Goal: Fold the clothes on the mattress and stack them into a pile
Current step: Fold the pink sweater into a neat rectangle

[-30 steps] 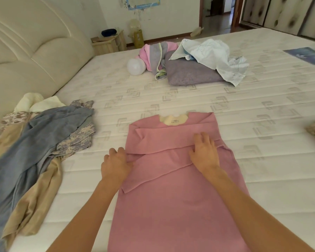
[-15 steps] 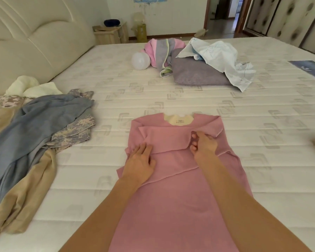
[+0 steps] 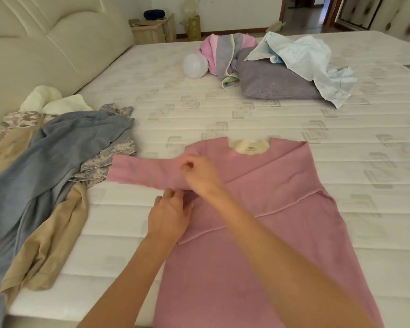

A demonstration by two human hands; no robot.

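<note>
While the pink top (image 3: 258,233) lies flat on the mattress (image 3: 246,119), we note the right hand (image 3: 200,175) pinching its sleeve (image 3: 142,171), stretched leftward; left hand (image 3: 168,215) fingers curl on the side hem.

Both bare forearms reach forward; the right hand (image 3: 200,172) crosses leftward with fingers curled, the left hand (image 3: 168,215) just beneath, fingers bent.

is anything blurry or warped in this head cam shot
Head view: the right hand and the pink sleeve it grips are motion-smeared; the left hand is sharper; wide-angle lens bows the mattress edges; soft daylight, no glare.
</note>
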